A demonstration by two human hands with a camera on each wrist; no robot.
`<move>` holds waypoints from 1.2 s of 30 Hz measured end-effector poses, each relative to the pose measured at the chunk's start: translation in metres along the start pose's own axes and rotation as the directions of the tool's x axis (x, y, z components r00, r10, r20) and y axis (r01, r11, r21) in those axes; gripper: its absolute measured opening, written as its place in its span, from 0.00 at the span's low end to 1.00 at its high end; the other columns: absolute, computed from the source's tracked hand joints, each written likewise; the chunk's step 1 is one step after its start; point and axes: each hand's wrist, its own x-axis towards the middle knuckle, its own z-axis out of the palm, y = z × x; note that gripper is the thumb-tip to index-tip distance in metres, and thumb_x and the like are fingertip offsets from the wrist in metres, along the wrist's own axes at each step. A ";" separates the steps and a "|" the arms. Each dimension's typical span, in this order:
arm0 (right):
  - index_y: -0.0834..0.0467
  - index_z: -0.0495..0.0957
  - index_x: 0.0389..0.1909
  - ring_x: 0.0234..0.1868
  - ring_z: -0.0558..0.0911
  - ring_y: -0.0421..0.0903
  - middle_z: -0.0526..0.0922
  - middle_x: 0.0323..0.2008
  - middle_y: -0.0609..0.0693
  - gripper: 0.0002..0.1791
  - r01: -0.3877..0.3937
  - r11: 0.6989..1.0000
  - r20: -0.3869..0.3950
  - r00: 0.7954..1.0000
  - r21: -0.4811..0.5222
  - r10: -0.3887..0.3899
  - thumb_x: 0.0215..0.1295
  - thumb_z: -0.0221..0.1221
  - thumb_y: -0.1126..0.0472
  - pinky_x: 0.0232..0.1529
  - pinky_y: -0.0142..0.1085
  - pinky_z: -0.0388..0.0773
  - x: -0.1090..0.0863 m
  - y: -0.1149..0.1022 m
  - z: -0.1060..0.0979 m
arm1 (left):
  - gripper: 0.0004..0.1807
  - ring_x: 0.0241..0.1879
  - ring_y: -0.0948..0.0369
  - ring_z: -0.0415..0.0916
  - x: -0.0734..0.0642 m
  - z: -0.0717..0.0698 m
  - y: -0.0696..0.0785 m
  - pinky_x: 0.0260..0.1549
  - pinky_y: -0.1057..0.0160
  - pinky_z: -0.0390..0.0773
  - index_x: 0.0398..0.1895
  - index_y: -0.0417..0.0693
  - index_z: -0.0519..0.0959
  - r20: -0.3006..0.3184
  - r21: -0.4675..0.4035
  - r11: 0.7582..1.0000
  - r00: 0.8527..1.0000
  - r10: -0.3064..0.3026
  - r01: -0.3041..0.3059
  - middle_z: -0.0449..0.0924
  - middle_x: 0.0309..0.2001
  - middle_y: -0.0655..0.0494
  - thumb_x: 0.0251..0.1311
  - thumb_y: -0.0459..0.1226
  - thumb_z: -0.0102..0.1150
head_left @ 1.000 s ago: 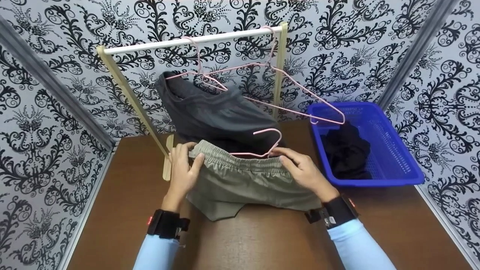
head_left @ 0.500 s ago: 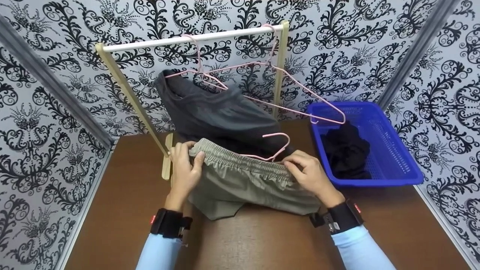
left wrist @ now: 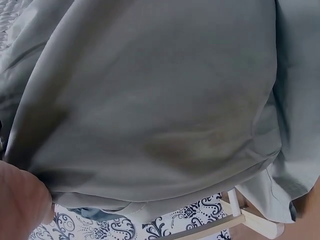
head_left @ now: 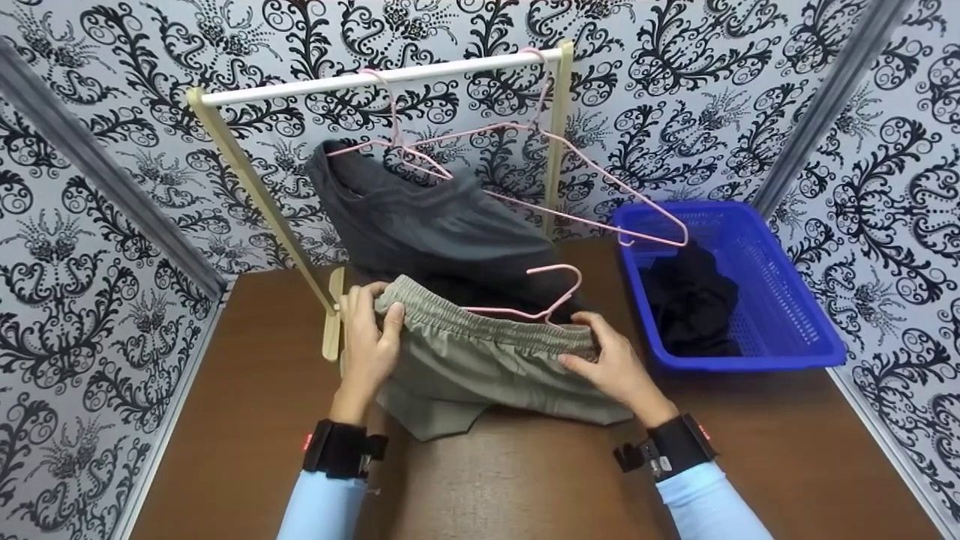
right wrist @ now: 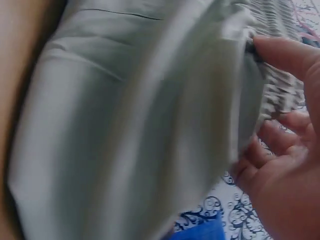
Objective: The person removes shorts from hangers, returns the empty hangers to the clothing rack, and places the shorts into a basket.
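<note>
Olive-green shorts point(head_left: 480, 367) with a gathered elastic waistband are stretched between both hands above the table. My left hand point(head_left: 367, 341) grips the waistband's left end, thumb in front and fingers behind. At the other end, my right hand point(head_left: 619, 367) holds the waistband between thumb and curled fingers, as the right wrist view also shows. A pink hanger point(head_left: 559, 296) pokes out of the waist opening, hook upward; its lower part is hidden inside the shorts. Cloth of the shorts point(left wrist: 160, 110) fills most of the left wrist view.
Behind stands a rack with a white rod point(head_left: 300, 88). From it hang a dark grey shirt point(head_left: 427, 217) on a pink hanger and a second, bare pink hanger point(head_left: 615, 184). A blue basket point(head_left: 795, 300) with black cloth point(head_left: 690, 300) stands at the right on the brown table point(head_left: 510, 487).
My right hand has shifted its hold on the waistband, its thumb now lower on the front. The hanger's hook has moved slightly right. My left hand keeps its place.
</note>
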 end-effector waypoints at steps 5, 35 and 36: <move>0.62 0.84 0.51 0.43 0.86 0.55 0.89 0.41 0.55 0.18 -0.096 0.995 0.018 0.995 -0.026 0.096 0.60 0.71 0.61 0.48 0.53 0.80 0.000 0.006 0.010 | 0.15 0.46 0.49 0.62 -0.002 -0.002 0.001 0.51 0.52 0.62 0.52 0.33 0.76 0.015 -0.054 0.998 1.000 -0.017 0.018 0.73 0.44 0.41 0.66 0.34 0.56; 0.62 0.87 0.42 0.30 0.85 0.53 0.90 0.35 0.55 0.16 0.205 0.962 -0.312 0.916 -0.180 -0.254 0.50 0.69 0.74 0.31 0.50 0.82 -0.007 -0.003 0.027 | 0.27 0.53 0.41 0.65 0.002 0.003 0.030 0.53 0.42 0.65 0.43 0.42 0.81 0.047 0.197 0.900 0.913 -0.406 0.390 0.69 0.48 0.40 0.59 0.57 0.67; 0.62 0.87 0.42 0.30 0.85 0.53 0.90 0.35 0.55 0.16 0.202 0.963 -0.318 0.914 -0.181 -0.251 0.50 0.69 0.74 0.31 0.50 0.82 -0.007 -0.003 0.027 | 0.28 0.54 0.40 0.64 0.003 0.004 0.031 0.54 0.41 0.65 0.44 0.42 0.80 0.047 0.215 0.882 0.898 -0.437 0.418 0.68 0.50 0.40 0.59 0.59 0.67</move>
